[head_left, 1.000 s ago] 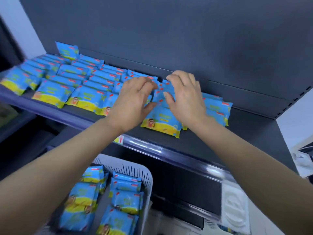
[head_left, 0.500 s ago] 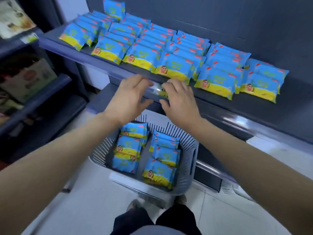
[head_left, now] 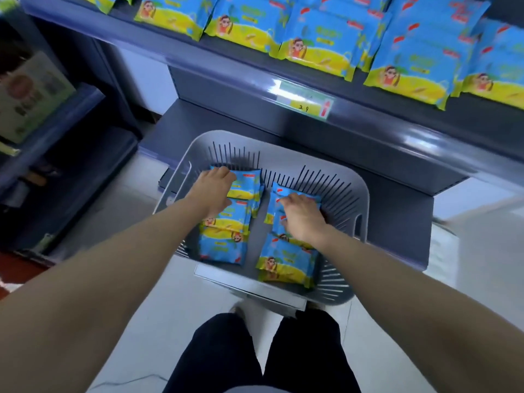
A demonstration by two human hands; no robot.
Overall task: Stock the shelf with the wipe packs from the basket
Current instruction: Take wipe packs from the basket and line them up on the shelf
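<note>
A grey slatted basket (head_left: 365,194) stands on the floor below the shelf and holds several blue-and-yellow wipe packs in two stacks. My left hand (head_left: 213,191) lies on the far pack of the left stack (head_left: 248,182), fingers curled over its far left corner. My right hand (head_left: 302,217) curls its fingers round the far pack of the right stack (head_left: 275,195). Nearer packs lie untouched at the left (head_left: 221,248) and right (head_left: 286,265). A row of the same packs (head_left: 317,43) fills the shelf (head_left: 368,126) above.
A price tag (head_left: 307,102) sits on the shelf's front rail. A lower dark shelf (head_left: 397,211) runs behind the basket. Another rack with a boxed product (head_left: 31,95) stands at the left. My legs (head_left: 263,355) are just in front of the basket.
Both hands came away from the packs on the shelf, dropped past its front rail and now rest on packs in the basket. My view tilted downward.
</note>
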